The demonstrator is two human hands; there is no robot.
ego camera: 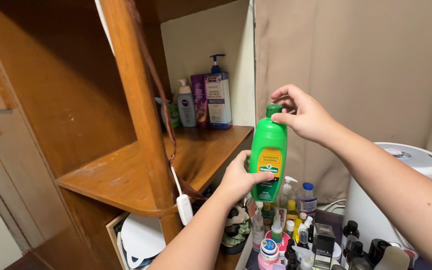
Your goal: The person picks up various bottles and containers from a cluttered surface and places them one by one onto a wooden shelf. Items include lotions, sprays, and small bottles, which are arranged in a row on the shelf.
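My left hand [237, 179] wraps tight around the green bottle [268, 150], steadying it upright in the air beside the wooden shelf [126, 172], while my right hand [303, 116] pinches fingers on its cap [274, 111].

Both forearms are bare from the wrist as far up as the picture shows; no sleeve, cuff or glove covers them. The left hand [238, 176] and the right hand [303, 116] are bare too. The fingers [282, 93] of the right hand are short and rounded, with nails trimmed close. Where wrists and fingers show, they carry no watch, band or ring.
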